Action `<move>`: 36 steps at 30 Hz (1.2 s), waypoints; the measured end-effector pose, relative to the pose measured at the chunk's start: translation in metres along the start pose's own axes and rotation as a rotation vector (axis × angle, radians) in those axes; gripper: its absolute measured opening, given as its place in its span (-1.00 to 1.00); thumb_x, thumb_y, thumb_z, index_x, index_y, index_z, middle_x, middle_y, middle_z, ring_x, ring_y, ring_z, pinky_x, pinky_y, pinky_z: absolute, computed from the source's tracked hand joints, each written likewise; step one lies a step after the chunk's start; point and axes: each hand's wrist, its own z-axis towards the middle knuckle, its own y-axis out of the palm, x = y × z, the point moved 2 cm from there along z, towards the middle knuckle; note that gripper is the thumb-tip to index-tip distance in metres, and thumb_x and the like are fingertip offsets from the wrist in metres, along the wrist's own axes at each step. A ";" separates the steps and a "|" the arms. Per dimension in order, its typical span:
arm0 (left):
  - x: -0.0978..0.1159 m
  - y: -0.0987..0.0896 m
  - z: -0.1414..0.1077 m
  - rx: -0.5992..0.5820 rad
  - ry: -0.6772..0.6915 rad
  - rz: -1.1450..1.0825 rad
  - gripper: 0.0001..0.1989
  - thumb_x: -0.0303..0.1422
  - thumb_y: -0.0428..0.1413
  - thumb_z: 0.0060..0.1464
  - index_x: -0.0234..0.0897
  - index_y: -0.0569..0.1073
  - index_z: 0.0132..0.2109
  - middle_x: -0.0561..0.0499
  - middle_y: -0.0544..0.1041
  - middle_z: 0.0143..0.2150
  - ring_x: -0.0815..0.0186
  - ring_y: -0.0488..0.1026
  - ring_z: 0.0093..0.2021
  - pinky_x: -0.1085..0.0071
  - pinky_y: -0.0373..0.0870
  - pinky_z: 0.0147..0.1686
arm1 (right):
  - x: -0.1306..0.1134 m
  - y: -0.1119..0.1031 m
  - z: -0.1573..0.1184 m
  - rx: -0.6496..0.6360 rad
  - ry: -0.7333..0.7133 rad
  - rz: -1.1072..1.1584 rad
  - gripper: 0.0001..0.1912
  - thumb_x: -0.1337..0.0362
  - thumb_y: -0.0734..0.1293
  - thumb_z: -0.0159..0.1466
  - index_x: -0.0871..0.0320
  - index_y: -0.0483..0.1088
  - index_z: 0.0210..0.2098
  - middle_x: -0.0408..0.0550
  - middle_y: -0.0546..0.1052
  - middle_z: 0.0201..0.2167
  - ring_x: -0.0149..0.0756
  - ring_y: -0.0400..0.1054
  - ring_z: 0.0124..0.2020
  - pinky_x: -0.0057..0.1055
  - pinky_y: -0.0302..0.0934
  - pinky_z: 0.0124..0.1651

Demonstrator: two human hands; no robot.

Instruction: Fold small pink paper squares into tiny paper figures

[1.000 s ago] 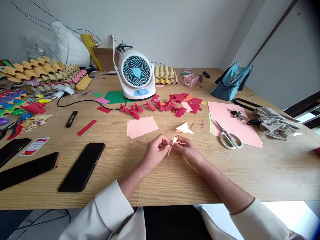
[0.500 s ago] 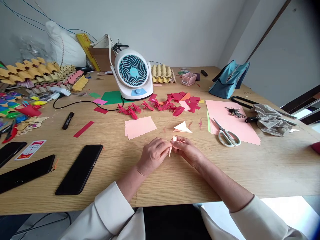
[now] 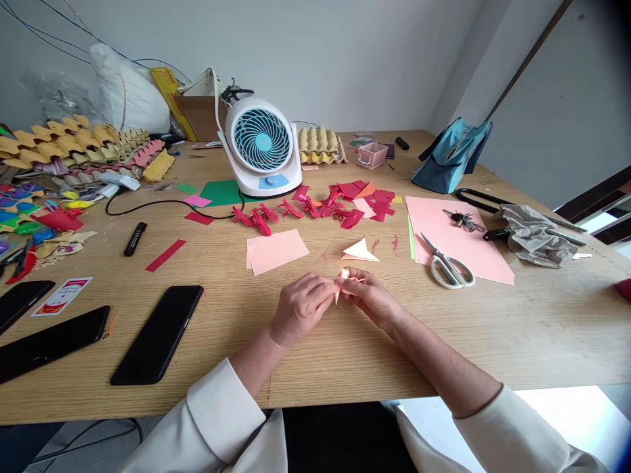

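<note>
Between my two hands is a small folded piece of pale pink paper (image 3: 344,274), its pointed ends sticking out above and below my fingertips. My left hand (image 3: 304,305) pinches one side of it, and my right hand (image 3: 369,297) grips the other. Fingers cover much of the folds. Just beyond lies a folded pale paper piece with pointed corners (image 3: 361,250). Flat pink paper rectangles (image 3: 277,251) rest ahead of my left hand. Farther back, red folded paper pieces (image 3: 310,207) form a loose row, beside a pile of red paper scraps (image 3: 379,205).
White-handled scissors (image 3: 451,270) lie partly on large pink sheets (image 3: 473,253) at right, near keys (image 3: 465,221). A fan (image 3: 263,144) stands at the back. Phones, including this black one (image 3: 158,335), and a marker (image 3: 135,239) are at left. A blue bag (image 3: 448,161) sits back right.
My fingers shift very slightly on the folded paper, and its lower tip moves a little. Otherwise the scene stays the same apart from a tiny camera shift.
</note>
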 end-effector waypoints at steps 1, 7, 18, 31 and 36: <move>0.000 0.000 0.000 -0.003 -0.004 -0.003 -0.84 -0.49 0.03 0.23 -0.19 0.49 -0.19 -0.01 0.62 -0.23 0.30 0.50 -0.25 0.35 0.38 -0.17 | 0.000 0.000 0.000 0.001 -0.003 -0.003 -0.57 0.01 0.54 -0.05 0.13 0.30 -0.53 -0.25 0.27 -0.60 -0.43 0.07 -0.51 -0.40 -0.06 -0.37; 0.001 0.003 0.002 0.020 -0.175 -0.153 -0.89 -0.44 0.03 0.25 -0.22 0.43 -0.26 0.03 0.53 -0.34 0.34 0.45 -0.32 0.42 0.34 -0.27 | -0.003 0.000 -0.002 0.007 -0.061 -0.027 -0.60 0.04 0.53 0.00 0.14 0.30 -0.53 -0.26 0.24 -0.60 -0.44 0.04 -0.50 -0.42 -0.10 -0.37; 0.001 0.007 0.003 0.120 -0.405 -0.447 -0.88 -0.41 0.08 0.18 -0.25 0.38 -0.35 0.01 0.48 -0.32 0.37 0.44 -0.31 0.51 0.37 -0.37 | -0.002 -0.001 -0.002 0.001 -0.073 -0.047 -0.64 0.04 0.49 0.07 0.13 0.31 -0.51 -0.23 0.24 -0.55 -0.42 0.04 -0.47 -0.41 -0.05 -0.35; -0.001 0.020 -0.002 0.072 -0.691 -0.645 -0.84 -0.31 0.09 0.14 -0.27 0.36 -0.38 0.10 0.42 -0.46 0.45 0.36 -0.52 0.53 0.39 -0.54 | 0.001 -0.004 0.001 0.029 -0.118 -0.186 -0.65 0.02 0.44 0.10 0.12 0.30 -0.47 -0.25 0.21 -0.57 -0.41 0.03 -0.49 -0.41 -0.10 -0.38; -0.001 0.024 -0.004 0.070 -0.760 -0.768 -0.82 -0.29 0.09 0.14 -0.26 0.32 -0.38 0.12 0.38 -0.44 0.45 0.35 -0.50 0.54 0.46 -0.54 | 0.002 -0.004 0.003 0.031 -0.151 -0.261 -0.65 0.00 0.42 0.12 0.12 0.30 -0.45 -0.22 0.27 -0.54 -0.39 0.09 -0.48 -0.40 -0.07 -0.37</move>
